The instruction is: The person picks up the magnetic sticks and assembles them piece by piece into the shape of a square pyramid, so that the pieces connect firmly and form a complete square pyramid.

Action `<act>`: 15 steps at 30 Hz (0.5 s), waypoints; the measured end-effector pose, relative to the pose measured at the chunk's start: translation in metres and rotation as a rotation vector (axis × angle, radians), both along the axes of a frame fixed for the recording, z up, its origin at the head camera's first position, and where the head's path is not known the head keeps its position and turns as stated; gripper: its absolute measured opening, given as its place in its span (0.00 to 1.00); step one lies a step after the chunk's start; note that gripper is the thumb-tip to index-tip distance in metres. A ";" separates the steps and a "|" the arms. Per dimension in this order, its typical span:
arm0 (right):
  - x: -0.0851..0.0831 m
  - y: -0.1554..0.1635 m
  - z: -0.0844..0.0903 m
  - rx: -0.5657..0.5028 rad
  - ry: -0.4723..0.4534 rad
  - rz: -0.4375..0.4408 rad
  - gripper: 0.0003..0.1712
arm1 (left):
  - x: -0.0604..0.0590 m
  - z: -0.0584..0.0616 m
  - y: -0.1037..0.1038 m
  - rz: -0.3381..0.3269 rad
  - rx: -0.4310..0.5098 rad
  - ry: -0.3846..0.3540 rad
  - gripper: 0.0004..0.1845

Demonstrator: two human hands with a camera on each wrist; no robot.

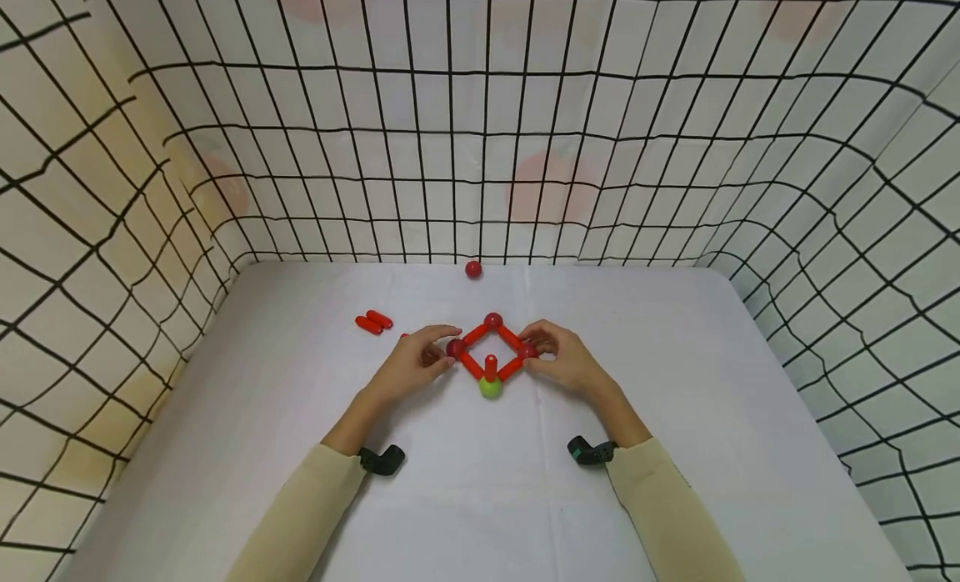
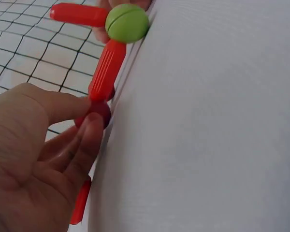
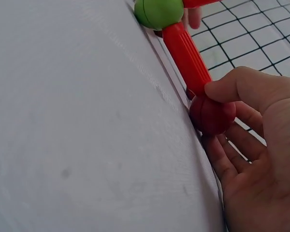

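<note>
Diamond frame (image 1: pixel 491 349) of red rods joined by balls, lying flat near the middle of the white surface (image 1: pixel 480 499). Loose pair of red rods (image 1: pixel 373 322) at far left of the surface, well apart from the frame. Left hand (image 1: pixel 411 364), palm down with forearm stretched forward from a cream sleeve (image 1: pixel 300 515), thumb and fingers (image 2: pixel 89 137) clamped on the dark red ball (image 1: pixel 454 348) at the frame's left corner; the left wrist view shows this ball pinched between thumb and forefinger, a ribbed rod (image 2: pixel 106 67) running from it to the green ball (image 2: pixel 127 22). Green ball (image 1: pixel 490 387) at the near corner, a short red rod (image 1: pixel 491 368) standing upright on it. Dark red ball (image 1: pixel 492 320) at the far corner, untouched. Single red ball (image 1: pixel 473 269) beyond the frame, at the far edge by the grid-patterned wall (image 1: pixel 480 132). Right hand (image 1: pixel 567 362), mirrored pose, thumb and fingers (image 3: pixel 232 87) closed on the dark red ball (image 1: pixel 527 350) at the right corner; in the right wrist view the thumb lies over the ball's top, the other fingers curl beneath.
</note>
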State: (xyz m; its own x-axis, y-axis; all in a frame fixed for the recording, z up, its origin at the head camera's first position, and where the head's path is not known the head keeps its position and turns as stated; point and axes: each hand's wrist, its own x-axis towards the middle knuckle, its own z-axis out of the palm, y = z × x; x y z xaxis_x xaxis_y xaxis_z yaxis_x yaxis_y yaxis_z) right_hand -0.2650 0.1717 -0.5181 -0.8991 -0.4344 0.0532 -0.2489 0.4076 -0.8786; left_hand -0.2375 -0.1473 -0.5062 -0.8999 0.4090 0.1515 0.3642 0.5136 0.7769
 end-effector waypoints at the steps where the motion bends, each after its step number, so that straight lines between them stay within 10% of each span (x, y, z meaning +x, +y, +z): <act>1: 0.000 0.000 0.000 -0.005 0.001 -0.004 0.22 | 0.001 0.000 0.000 -0.002 -0.019 -0.008 0.27; 9: -0.002 0.004 -0.004 -0.030 -0.039 -0.055 0.27 | 0.006 0.001 0.004 0.008 -0.063 -0.050 0.20; 15: 0.000 0.007 0.000 0.021 0.004 0.102 0.45 | 0.008 0.002 0.005 -0.016 -0.045 -0.068 0.18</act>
State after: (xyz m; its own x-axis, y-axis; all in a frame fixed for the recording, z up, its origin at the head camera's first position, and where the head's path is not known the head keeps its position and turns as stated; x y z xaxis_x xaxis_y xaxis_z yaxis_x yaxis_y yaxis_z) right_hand -0.2648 0.1785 -0.5177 -0.8499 -0.5248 0.0469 -0.2939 0.3983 -0.8689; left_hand -0.2294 -0.1420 -0.5041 -0.9009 0.4281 0.0719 0.3200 0.5430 0.7764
